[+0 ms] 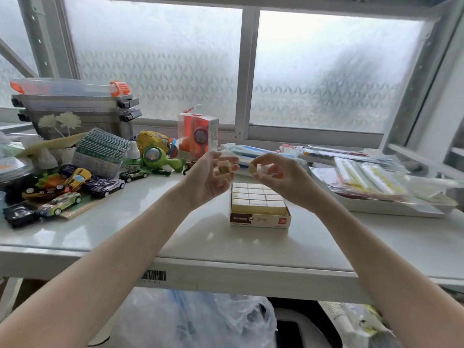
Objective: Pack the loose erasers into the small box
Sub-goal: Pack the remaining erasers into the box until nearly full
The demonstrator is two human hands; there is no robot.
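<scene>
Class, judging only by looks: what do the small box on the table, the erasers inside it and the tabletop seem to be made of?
Small box: likely printed cardboard, matte, with thin folded walls and a printed label.
Erasers in it: probably rubber or vinyl, dull cream blocks with soft edges; some may be wrapped, too blurred to tell.
Tabletop: glossy white, perhaps laminate or painted metal; it mirrors the window light.

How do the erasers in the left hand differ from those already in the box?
The erasers in the left hand are a loose, tilted cluster held in the air above the table; the erasers in the small box lie flat in tidy rows. The held ones are few; the boxed ones are many. Both look like pale yellowish blocks.
</scene>
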